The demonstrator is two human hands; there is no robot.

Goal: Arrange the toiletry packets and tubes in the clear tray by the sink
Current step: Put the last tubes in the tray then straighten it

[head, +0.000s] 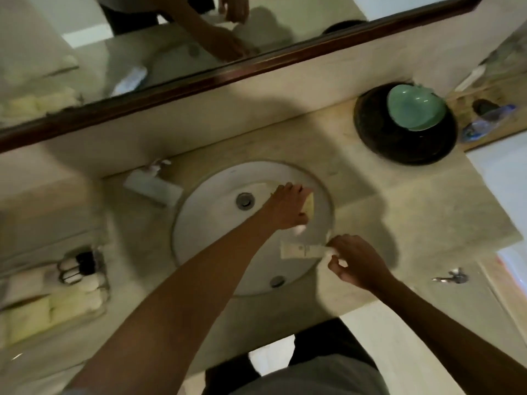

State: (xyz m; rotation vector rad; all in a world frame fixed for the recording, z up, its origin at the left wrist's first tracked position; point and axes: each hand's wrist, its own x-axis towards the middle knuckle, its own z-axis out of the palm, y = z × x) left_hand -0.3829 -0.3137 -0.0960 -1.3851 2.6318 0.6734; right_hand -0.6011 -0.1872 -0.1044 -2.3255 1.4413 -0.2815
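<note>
Over the round white sink basin (pixel 216 223), left hand (pixel 286 208) fingers grip a yellow packet (pixel 309 206); right hand (pixel 355 259) fingers pinch a white flat tube (pixel 302 250).

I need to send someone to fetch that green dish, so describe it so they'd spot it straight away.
Start at the round white sink set in the beige counter, then look to the far right corner below the mirror. A large black round bowl sits there, and the green dish rests on its far edge. It is the only pale green thing on the counter.
</note>
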